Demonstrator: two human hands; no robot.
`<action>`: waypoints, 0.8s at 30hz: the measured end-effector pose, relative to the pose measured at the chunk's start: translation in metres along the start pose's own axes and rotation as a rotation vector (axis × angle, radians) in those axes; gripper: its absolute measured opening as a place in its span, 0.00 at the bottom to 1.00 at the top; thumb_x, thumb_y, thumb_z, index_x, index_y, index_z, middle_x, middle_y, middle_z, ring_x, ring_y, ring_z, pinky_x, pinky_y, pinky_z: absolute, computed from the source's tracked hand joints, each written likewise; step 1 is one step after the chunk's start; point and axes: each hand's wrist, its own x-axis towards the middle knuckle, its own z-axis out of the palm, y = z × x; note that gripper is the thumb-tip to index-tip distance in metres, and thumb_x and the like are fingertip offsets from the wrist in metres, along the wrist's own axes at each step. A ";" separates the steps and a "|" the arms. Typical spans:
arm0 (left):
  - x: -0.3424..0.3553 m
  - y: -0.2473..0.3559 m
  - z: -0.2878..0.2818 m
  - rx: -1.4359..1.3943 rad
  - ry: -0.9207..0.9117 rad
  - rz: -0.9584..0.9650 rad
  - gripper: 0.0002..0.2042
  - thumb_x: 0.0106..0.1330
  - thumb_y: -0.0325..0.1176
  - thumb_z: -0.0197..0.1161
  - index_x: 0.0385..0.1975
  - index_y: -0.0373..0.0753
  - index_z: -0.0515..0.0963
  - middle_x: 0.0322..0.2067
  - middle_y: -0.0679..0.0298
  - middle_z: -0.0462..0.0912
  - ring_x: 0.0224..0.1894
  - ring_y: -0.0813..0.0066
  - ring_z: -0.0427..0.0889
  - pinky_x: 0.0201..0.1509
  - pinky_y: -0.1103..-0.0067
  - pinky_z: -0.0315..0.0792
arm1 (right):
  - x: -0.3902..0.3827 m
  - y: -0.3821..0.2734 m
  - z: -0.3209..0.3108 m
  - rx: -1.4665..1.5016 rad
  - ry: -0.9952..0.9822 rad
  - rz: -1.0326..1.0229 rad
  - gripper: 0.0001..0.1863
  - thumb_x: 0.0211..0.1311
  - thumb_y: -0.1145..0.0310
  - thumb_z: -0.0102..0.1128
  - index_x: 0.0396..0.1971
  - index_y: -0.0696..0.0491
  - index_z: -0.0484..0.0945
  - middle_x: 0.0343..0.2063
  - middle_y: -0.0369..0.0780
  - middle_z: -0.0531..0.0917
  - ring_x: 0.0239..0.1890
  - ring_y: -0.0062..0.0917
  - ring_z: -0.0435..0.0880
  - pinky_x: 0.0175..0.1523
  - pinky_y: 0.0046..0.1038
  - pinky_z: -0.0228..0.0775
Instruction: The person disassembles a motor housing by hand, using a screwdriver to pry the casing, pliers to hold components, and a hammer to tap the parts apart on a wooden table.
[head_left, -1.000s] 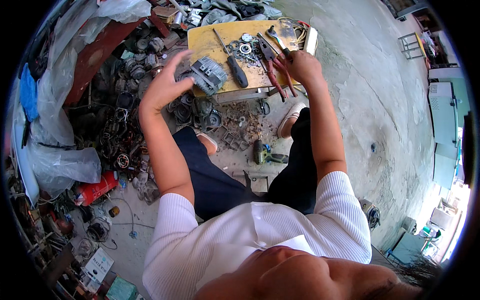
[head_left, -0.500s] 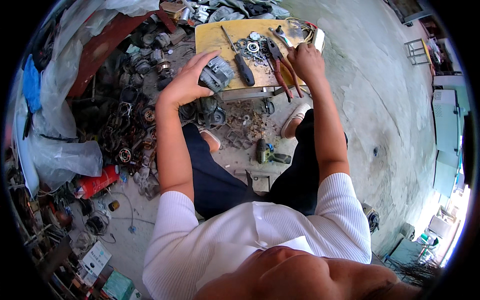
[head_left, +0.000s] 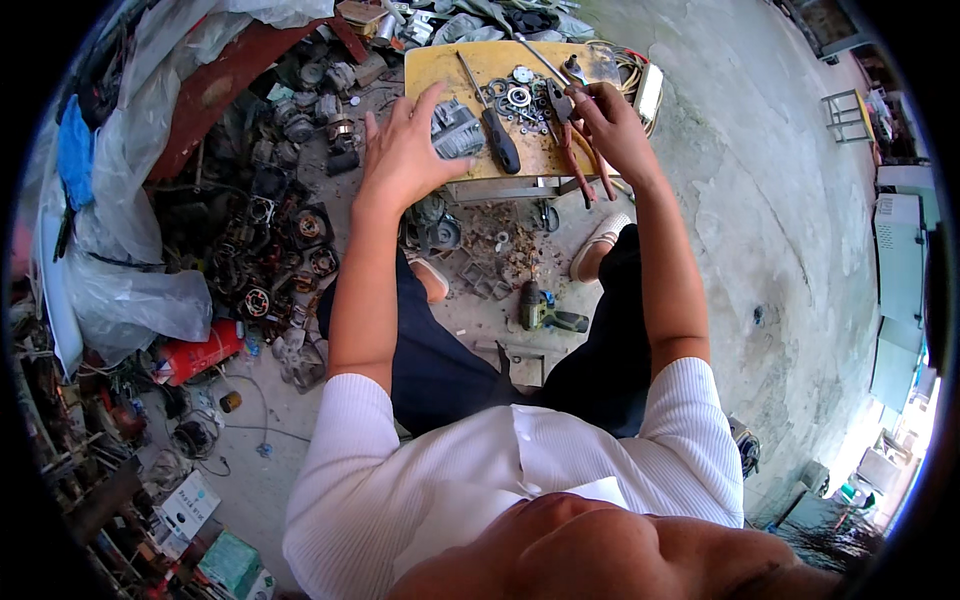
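Note:
My left hand is open beside a grey finned metal housing, which stands on the near left corner of the yellow table. Its fingers are spread and the thumb lies close to the housing's lower edge; whether they touch, I cannot tell. My right hand is closed over the table's right side around a tool with a long metal shaft. The shaft points far left, while the grip is hidden in my fingers. Just below that hand lie red-handled pliers. A dark-handled screwdriver rests between the hands.
Washers, a bearing and small nuts lie mid-table. A dark socket piece stands near the right hand. Coiled cable and a white box sit at the right edge. A cordless drill lies between my feet; motor parts heap up at left.
My left hand has come off the housing's side and opened wider. My right hand has shifted, and a long shaft now sticks out from its fingers. The view has moved slightly.

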 end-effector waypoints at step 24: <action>-0.006 -0.020 -0.011 -0.097 -0.057 -0.022 0.46 0.38 0.44 0.79 0.63 0.47 0.65 0.58 0.54 0.73 0.62 0.53 0.71 0.69 0.61 0.57 | -0.001 0.001 -0.022 0.484 -0.485 0.158 0.18 0.72 0.63 0.53 0.56 0.57 0.76 0.44 0.34 0.83 0.41 0.14 0.78 0.39 0.18 0.71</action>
